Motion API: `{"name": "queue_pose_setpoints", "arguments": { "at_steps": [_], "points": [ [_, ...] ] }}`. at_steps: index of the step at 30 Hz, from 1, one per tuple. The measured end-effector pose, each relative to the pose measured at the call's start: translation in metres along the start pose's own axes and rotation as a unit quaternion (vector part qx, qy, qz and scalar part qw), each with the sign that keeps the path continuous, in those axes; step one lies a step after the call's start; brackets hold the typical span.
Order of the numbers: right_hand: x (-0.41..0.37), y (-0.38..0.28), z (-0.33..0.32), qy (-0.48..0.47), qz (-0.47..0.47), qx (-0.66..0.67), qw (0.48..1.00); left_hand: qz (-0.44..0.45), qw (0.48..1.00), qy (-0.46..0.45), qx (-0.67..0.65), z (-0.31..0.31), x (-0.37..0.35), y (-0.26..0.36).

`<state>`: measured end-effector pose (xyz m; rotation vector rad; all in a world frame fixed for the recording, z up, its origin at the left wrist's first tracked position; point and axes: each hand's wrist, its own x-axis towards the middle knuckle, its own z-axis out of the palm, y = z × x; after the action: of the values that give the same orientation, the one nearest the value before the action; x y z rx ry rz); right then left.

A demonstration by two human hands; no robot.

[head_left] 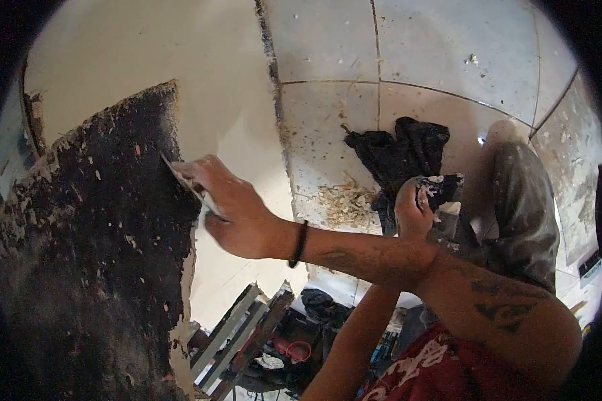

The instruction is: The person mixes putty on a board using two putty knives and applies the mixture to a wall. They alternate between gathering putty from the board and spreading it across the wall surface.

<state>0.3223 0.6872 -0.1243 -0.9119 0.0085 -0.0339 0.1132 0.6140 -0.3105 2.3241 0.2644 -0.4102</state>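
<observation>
My right hand (237, 207), reaching across from the right over my left forearm, is closed around a scraper (180, 179). The thin blade edge meets the border of a dark, rough patch (93, 220) on a large cream panel (207, 60). Pale dust coats the fingers. Further right, my left hand (415, 208) grips a flat black plate (443, 188) smeared with whitish paste. Part of that plate is hidden by the fingers. A crumpled black plastic bag (405, 150) lies on the floor just behind my left hand.
A heap of pale scrapings (344, 204) lies on the tiled floor (328, 47) beside the panel's edge. Wooden slats (237, 341) stand at the bottom, near a red ring-shaped item (297, 350) and dark clutter. My dusty trouser leg (525, 207) is at the right.
</observation>
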Motion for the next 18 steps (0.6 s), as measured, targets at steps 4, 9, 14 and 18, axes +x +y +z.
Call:
{"name": "queue_pose_setpoints", "arguments": {
  "at_steps": [4,9,14,18],
  "points": [
    [0.013,0.057,-0.01,0.071,0.056,0.041,0.995,-0.006,0.999,0.012,0.032,0.005,-0.002,-0.007],
    [0.077,0.112,-0.014,0.041,0.216,-0.023,0.975,-0.018,0.987,0.03,0.159,0.009,-0.009,-0.006],
    [0.061,0.079,0.014,0.052,0.116,-0.067,0.99,-0.071,0.989,-0.037,0.121,-0.005,-0.003,0.009],
    [0.021,0.017,0.022,0.041,0.076,-0.093,0.992,-0.014,0.999,0.003,0.033,-0.001,0.0,0.006]
  ]
}}
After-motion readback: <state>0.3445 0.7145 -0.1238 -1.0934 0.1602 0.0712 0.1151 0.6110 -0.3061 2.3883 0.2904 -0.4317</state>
